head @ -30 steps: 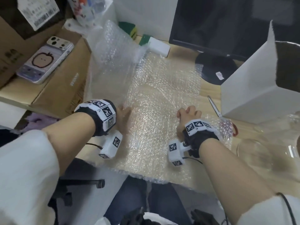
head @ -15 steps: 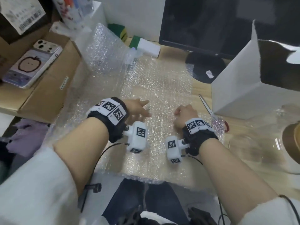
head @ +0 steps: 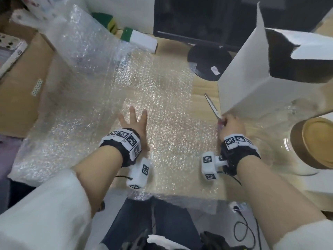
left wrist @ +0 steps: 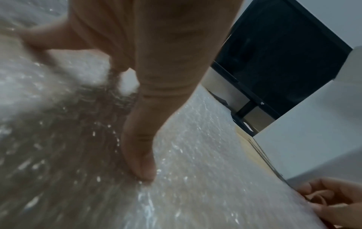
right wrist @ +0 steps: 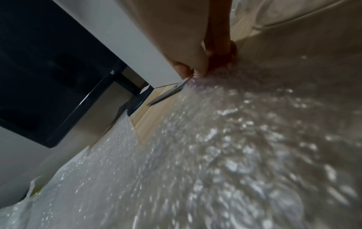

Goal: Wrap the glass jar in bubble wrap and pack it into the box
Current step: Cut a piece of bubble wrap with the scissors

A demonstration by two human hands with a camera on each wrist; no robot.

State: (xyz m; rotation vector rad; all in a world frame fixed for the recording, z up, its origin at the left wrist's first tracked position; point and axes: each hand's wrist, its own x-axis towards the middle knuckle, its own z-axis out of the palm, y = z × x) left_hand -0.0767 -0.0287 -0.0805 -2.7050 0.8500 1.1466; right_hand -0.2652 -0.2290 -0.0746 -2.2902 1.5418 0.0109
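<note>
- The bubble wrap [head: 155,105] is clear plastic, bumpy and glinting.
- The table [head: 203,91] is pale wood-grain, smooth and matt.
- The scissors [head: 212,107] have bright, glossy metal blades.
- The box [head: 252,78] is smooth, matt white card.
- The glass jar [head: 281,152] is clear and shiny, with a matt golden-brown lid.
- The monitor [head: 198,18] has a dark, glossy screen.
- The carton [head: 19,91] at the table's left edge is matt brown cardboard.

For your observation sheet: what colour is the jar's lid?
Golden brown, like wood; the lid shows best in the head view.
</note>
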